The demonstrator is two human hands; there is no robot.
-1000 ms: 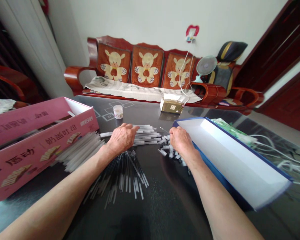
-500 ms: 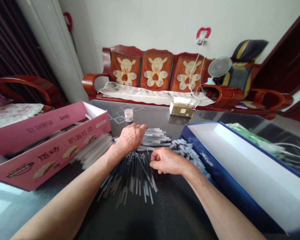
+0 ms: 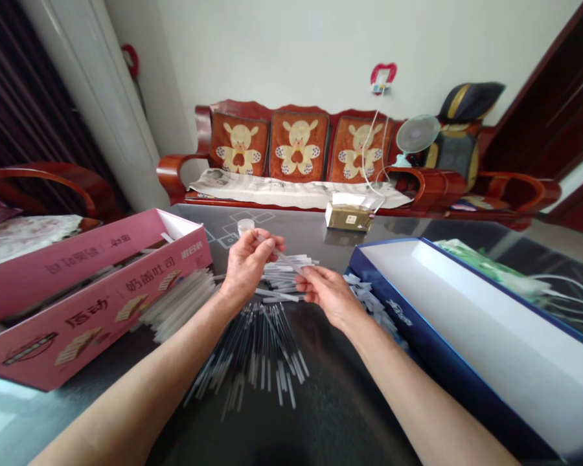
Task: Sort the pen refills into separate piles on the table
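Note:
A thin translucent white pen barrel (image 3: 287,260) spans slantwise between my two hands above the dark table. My left hand (image 3: 249,260) pinches its upper left end, and my right hand (image 3: 326,292) has its lower right end between thumb and fingers. Beneath them lies a bundle of similar white barrels (image 3: 282,278), partly covered by the hands. Closer to me, dark ink refills (image 3: 252,343) with clear ends are fanned out on the table. More white barrels (image 3: 177,304) are stacked to the left, and small pale caps (image 3: 369,294) are heaped beside my right hand.
A pink printed box (image 3: 102,298) stands at left, with long thin items inside. To the right is an open blue box (image 3: 471,310) with white inner walls. Farther back are a small white-lidded jar (image 3: 245,225) and a tissue box (image 3: 348,217).
My left hand has risen and turned, its thumb now showing. My right hand has moved slightly up and right. A pen barrel now shows between both hands. The view has tilted slightly.

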